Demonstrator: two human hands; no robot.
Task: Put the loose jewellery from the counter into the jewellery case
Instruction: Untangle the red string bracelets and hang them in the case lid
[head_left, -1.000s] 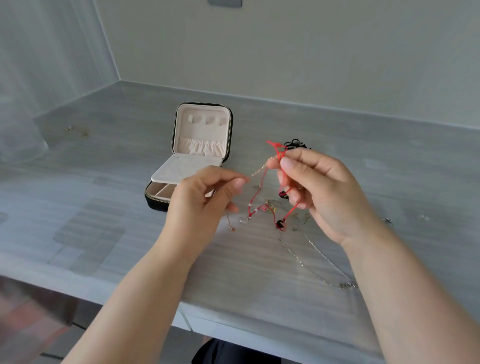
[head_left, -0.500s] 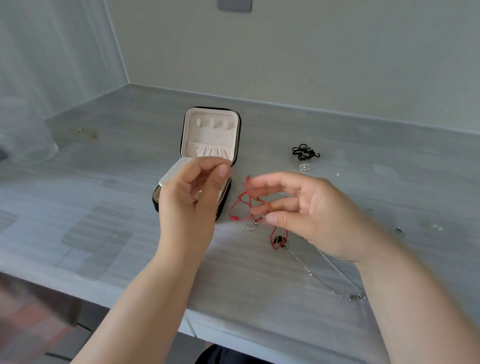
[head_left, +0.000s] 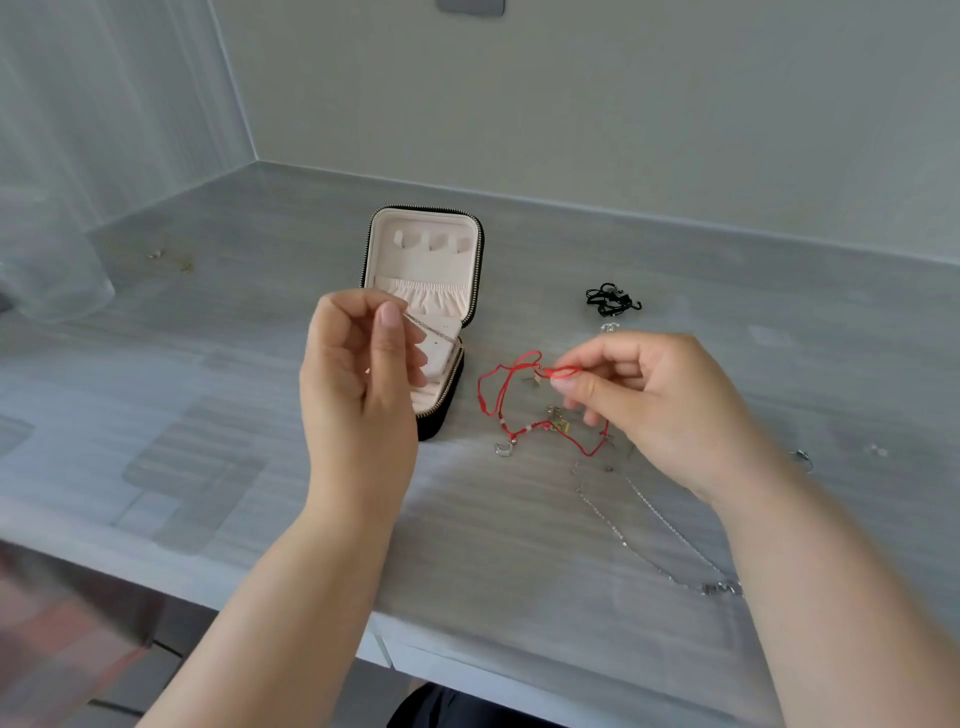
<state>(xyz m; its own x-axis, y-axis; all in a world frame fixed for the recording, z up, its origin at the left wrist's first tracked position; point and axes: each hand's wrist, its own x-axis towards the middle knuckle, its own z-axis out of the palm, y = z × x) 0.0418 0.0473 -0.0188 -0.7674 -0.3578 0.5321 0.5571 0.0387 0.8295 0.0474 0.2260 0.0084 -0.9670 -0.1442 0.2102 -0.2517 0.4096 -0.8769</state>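
A black zip jewellery case stands open on the grey counter, its cream lid upright and a cream insert panel raised over the base. My left hand hovers in front of the case, thumb and fingers pinched on a thin gold chain that runs toward the insert. To the right, my right hand pinches one end of a red cord bracelet, whose loops rest on the counter. Small charms and a silver ring lie beside the cord.
A black cord tangle lies at the back right, with a small silver piece just below it. A long silver chain necklace stretches toward the counter's front edge. A small silver item sits at the far right. A clear container stands at the left.
My hands have moved apart: the left took the thin chain over to the case, while the right lowered the red cord bracelet until its loops rest on the counter.
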